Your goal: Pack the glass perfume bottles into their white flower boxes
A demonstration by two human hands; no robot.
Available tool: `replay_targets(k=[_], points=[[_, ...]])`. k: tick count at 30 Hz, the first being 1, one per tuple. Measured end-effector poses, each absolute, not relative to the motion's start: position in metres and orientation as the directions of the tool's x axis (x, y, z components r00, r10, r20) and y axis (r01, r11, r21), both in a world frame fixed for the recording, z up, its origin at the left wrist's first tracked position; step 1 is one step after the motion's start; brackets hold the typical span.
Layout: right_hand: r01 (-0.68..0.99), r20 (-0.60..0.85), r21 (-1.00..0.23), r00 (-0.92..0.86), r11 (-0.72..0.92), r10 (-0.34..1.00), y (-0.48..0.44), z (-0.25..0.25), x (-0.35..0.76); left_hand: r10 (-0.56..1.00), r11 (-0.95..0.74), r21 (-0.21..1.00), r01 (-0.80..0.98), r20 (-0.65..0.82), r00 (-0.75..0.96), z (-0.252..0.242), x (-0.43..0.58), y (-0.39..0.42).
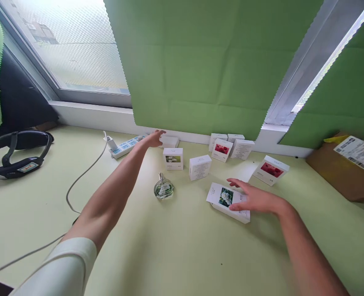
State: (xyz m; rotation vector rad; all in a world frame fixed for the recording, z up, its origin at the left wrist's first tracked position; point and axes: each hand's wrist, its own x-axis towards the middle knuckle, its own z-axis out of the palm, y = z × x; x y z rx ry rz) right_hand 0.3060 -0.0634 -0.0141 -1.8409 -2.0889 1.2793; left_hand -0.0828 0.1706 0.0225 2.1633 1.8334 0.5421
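Note:
My left hand (155, 139) is stretched far forward, fingers apart, beside a low white box (171, 142) near the wall; whether it touches the box I cannot tell. With thumb and fingers spread, my right hand (254, 198) hovers over or rests lightly on a white perfume box (214, 195) with a white-flower picture, lying on the table. A round glass perfume bottle (164, 189) lies between my arms. Behind it stand a white box with a green-and-white picture (173, 159) and a white box showing printed text (199, 167).
Several white boxes (221, 149) cluster by the wall, and one with a red picture (270, 170) stands at right. A power strip (128, 146) with a white cable (86, 172) and a black headset (18, 154) are on the left. A cardboard box (345, 168) sits far right.

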Motion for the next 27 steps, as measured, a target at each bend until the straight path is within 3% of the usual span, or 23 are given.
replay_targets(k=[5,9,15,19,23,27], points=[[0.822,-0.381,-0.564,-0.339,0.074,0.860,-0.063,-0.028,0.269,0.975,-0.224,0.371,0.901,0.088,0.206,-0.023,-0.084,0.178],[0.763,-0.368,-0.642,-0.384,0.067,0.847,-0.069,-0.013,0.269,0.976,-0.199,0.345,0.917,0.155,0.153,-0.034,-0.089,0.178],[0.394,-0.219,-0.918,-0.620,0.057,0.754,-0.076,0.014,0.297,0.982,-0.136,0.422,0.897,0.177,0.066,-0.037,-0.095,0.174],[0.261,-0.193,-0.965,-0.695,-0.006,0.693,-0.070,0.002,0.320,0.986,0.018,0.543,0.840,0.128,-0.104,-0.039,-0.093,0.183],[0.354,-0.277,-0.932,-0.554,-0.079,0.785,-0.067,-0.004,0.333,0.963,0.167,0.662,0.731,0.048,-0.264,-0.042,-0.092,0.196],[0.647,-0.437,-0.758,-0.417,-0.077,0.797,-0.064,-0.008,0.323,0.935,0.203,0.765,0.611,0.035,-0.354,-0.040,-0.094,0.201]])
